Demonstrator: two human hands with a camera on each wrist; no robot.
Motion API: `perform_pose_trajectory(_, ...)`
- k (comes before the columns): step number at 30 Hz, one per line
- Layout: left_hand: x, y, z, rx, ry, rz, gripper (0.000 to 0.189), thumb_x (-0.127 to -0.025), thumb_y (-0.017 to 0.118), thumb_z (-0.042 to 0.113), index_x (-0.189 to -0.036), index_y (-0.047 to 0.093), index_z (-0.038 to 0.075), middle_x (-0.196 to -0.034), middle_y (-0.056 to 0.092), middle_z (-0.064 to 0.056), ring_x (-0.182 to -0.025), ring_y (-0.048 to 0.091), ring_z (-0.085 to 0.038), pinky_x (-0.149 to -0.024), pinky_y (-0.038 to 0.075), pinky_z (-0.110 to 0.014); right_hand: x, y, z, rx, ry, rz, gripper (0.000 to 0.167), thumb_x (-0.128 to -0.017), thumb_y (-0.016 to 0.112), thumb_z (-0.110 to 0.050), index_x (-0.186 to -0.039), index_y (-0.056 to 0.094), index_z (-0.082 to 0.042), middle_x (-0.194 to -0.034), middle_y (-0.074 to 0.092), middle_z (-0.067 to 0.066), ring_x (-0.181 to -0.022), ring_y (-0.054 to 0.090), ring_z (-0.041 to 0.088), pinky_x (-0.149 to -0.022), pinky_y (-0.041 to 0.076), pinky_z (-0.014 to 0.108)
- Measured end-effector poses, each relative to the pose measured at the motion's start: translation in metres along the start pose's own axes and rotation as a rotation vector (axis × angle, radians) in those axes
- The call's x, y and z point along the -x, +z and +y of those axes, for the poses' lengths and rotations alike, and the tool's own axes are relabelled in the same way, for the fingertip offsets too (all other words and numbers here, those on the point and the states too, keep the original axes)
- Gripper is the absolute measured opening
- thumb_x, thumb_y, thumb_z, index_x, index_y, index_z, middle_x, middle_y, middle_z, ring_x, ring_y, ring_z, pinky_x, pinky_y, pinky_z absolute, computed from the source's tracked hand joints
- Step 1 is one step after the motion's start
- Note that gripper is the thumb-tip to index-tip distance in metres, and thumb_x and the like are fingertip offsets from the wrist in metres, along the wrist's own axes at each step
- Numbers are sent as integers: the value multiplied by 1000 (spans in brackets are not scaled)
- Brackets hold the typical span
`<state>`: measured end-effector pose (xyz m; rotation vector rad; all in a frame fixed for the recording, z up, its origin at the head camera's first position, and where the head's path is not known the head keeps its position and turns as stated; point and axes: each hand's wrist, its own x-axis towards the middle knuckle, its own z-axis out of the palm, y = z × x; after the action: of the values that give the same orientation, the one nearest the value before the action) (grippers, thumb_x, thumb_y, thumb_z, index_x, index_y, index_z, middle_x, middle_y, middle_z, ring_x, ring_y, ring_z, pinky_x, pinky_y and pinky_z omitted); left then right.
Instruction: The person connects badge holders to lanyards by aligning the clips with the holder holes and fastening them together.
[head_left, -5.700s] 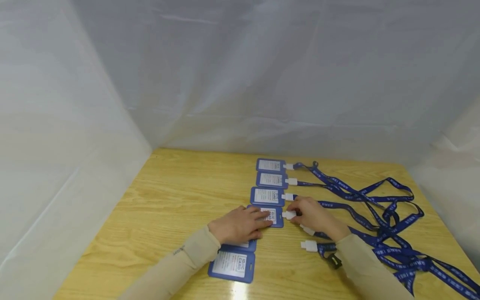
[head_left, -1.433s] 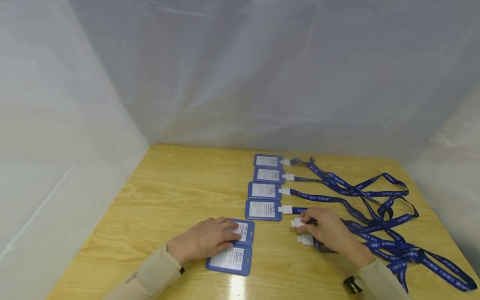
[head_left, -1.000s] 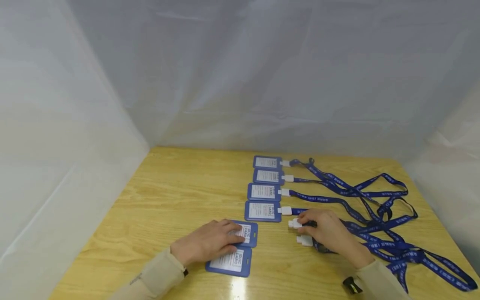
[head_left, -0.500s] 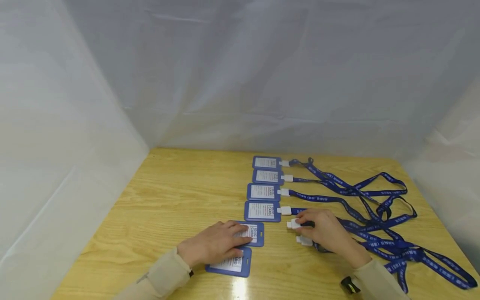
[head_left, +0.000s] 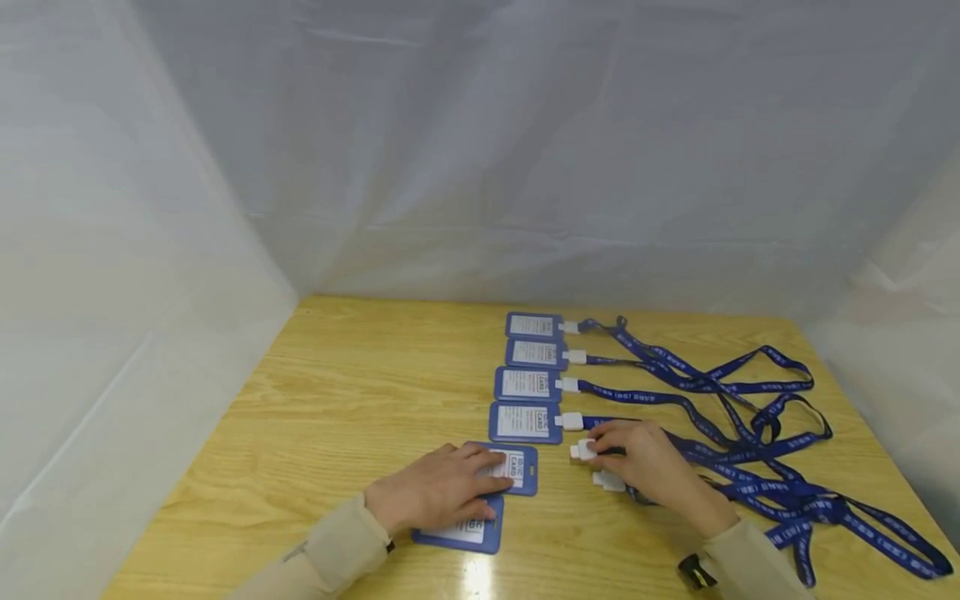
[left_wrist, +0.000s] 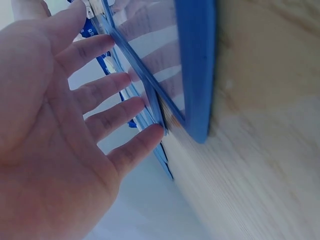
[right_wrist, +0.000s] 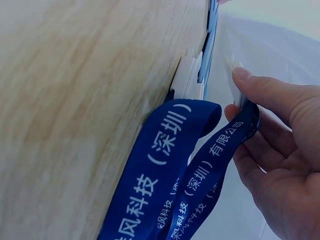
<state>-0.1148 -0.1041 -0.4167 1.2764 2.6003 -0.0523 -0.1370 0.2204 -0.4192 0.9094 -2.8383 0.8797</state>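
My left hand (head_left: pixel 442 487) rests with extended fingers on a blue ID card holder (head_left: pixel 528 472), whose slotted end points right. Below it lies another blue holder (head_left: pixel 456 537), partly covered by the same hand. In the left wrist view, the fingers reach over the holders' blue edges. My right hand (head_left: pixel 645 462) pinches the white clip (head_left: pixel 581 450) of a blue lanyard (right_wrist: pixel 220 150) between thumb and fingers. A gap separates this clip from the holder's slot. Just below, a second white clip (head_left: pixel 609 481) lies on the table, apart from any holder.
Several card holders with lanyards clipped on, such as the nearest one (head_left: pixel 525 422), form a column behind my hands. Their blue straps (head_left: pixel 750 458) tangle across the right side of the wooden table (head_left: pixel 360 375). A black buckle (head_left: pixel 696 572) lies by the right sleeve. Pale sheeting (head_left: pixel 480 150) encloses the back and sides.
Earlier, my hands were at the fourth holder, which now lies joined to its clip. Since then, my left hand has slid the fifth holder right, and my right hand has brought another clip slightly left.
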Motion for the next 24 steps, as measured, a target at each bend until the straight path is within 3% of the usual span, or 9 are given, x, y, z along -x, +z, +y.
perform_pose_trajectory(9,-9,-2,5,-17,20,-15,54,-105,40,53,-154,43,31,-161,38,0,-146,38,-24,-113,44,-50,-3,3,-2,-15,-17,-31,14,-85,80,-10,-98,81,-8,-111,76,7,-100,73,24,-79,62,31)
perform_pose_trajectory(18,-17,-1,10,-61,51,30,52,-106,40,53,-153,46,30,-158,43,-1,-142,44,-23,-109,48,-48,-9,14,-2,29,-86,-95,11,-85,80,-13,-96,82,-11,-111,76,8,-106,72,28,-89,60,44)
perform_pose_trajectory(24,-20,-4,14,-57,47,33,53,-105,40,54,-152,47,30,-158,43,-1,-142,43,-23,-110,48,-48,-9,18,-2,10,-129,-95,10,-86,80,-10,-96,82,-9,-108,76,10,-104,72,28,-89,60,43)
